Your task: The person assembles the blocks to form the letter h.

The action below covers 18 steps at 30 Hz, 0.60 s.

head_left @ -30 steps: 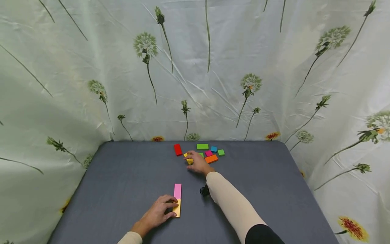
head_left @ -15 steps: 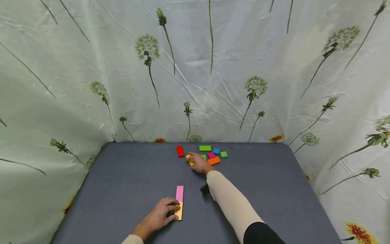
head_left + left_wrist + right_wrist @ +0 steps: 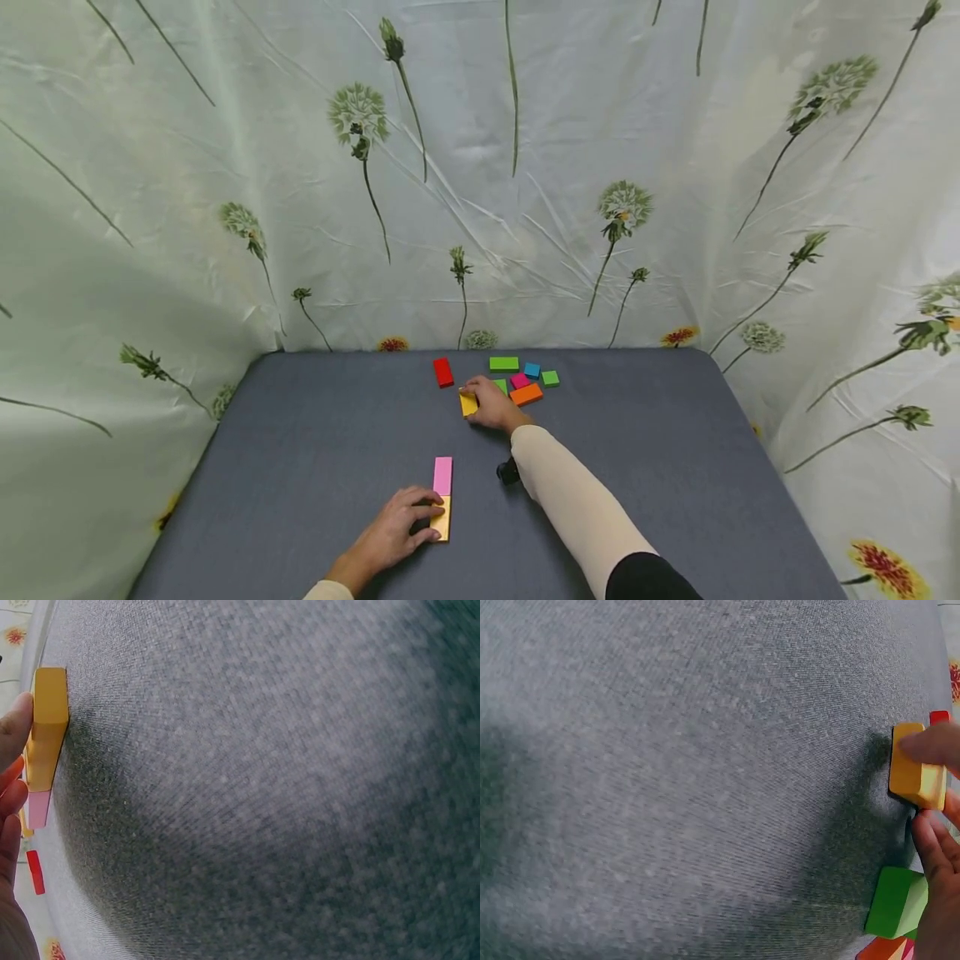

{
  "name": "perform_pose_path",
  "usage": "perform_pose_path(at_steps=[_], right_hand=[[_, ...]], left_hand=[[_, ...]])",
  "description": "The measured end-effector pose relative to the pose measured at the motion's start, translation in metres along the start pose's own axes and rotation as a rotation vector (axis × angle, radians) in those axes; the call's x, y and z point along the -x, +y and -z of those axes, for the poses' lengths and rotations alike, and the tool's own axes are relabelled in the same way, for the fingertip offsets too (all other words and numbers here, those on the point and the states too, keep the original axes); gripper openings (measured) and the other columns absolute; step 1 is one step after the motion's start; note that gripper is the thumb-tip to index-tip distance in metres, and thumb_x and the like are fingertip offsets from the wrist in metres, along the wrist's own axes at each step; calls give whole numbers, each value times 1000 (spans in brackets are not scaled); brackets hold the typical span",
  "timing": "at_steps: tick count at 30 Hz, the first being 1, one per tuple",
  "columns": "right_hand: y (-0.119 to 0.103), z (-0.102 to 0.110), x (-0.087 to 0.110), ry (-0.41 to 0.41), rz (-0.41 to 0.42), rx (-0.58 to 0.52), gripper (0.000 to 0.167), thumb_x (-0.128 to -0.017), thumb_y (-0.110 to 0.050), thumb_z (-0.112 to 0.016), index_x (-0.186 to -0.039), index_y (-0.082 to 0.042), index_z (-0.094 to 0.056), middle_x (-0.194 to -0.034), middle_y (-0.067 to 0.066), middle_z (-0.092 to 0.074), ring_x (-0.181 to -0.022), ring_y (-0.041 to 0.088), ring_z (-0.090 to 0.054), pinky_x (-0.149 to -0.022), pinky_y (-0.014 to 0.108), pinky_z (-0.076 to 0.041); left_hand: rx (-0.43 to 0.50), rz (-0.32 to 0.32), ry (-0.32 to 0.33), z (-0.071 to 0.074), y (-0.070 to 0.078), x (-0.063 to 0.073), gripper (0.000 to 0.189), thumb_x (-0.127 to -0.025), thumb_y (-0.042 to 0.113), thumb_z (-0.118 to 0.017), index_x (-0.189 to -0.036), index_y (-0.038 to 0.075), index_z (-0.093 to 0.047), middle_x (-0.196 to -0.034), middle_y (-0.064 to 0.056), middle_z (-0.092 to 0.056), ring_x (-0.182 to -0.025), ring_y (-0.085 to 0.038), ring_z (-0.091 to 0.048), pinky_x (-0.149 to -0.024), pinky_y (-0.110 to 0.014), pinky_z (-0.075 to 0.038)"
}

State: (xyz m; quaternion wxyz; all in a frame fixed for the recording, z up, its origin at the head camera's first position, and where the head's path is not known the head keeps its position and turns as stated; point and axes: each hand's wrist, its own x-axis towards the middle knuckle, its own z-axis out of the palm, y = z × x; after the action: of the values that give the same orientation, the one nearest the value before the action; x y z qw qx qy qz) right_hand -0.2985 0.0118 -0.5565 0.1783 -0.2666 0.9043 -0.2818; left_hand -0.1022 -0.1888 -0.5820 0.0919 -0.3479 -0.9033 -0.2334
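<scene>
In the head view my left hand rests at the near part of the table, thumb and curled fingers at the sides of a light-orange block. A pink block lies end to end with it, on the far side. Farther off, my right hand pinches a yellow block between thumb and fingers. In the right wrist view the thumb lies against one face of this yellow block, with the fingers at its other side. The left wrist view shows the thumb against the light-orange block.
A red block lies beyond the yellow one. To the right of my right hand are a long green block, a blue block, a magenta block, an orange block and small green blocks. A flowered cloth hangs behind the table.
My right hand has drawn the yellow block slightly toward me and turned it straighter, a little farther from the red block. The left hand and its two blocks have stayed in place.
</scene>
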Motion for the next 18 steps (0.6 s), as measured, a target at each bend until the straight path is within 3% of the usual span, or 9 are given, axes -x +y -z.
perform_pose_path(at_steps=[6, 12, 18], right_hand=[[0, -3, 4, 1, -27, -61, 46, -85, -9, -72, -129, -3, -60, -137, 13, -46, -125, 30, -44, -107, 44, -34], [0, -6, 10, 27, -55, -143, 43, -83, -8, -75, -124, -1, -64, -133, 11, -49, -121, 27, -48, -103, 41, -39], [-1, -12, 14, 64, -39, -85, 43, -81, -13, -78, -121, -4, -67, -129, 9, -51, -120, 28, -48, -103, 43, -38]], left_hand=[[-1, -23, 44, -3, -3, 2, 28, -71, 20, -83, -94, 7, -74, -103, 2, -63, -95, -16, -59, -81, -37, -48], [-1, -27, 34, -3, -3, 2, 27, -74, 22, -82, -95, 7, -74, -104, 2, -62, -95, -15, -58, -81, -37, -48], [-18, -20, 29, -4, -2, 3, 28, -72, 23, -83, -95, 8, -74, -104, 2, -62, -96, -15, -58, -81, -37, -48]])
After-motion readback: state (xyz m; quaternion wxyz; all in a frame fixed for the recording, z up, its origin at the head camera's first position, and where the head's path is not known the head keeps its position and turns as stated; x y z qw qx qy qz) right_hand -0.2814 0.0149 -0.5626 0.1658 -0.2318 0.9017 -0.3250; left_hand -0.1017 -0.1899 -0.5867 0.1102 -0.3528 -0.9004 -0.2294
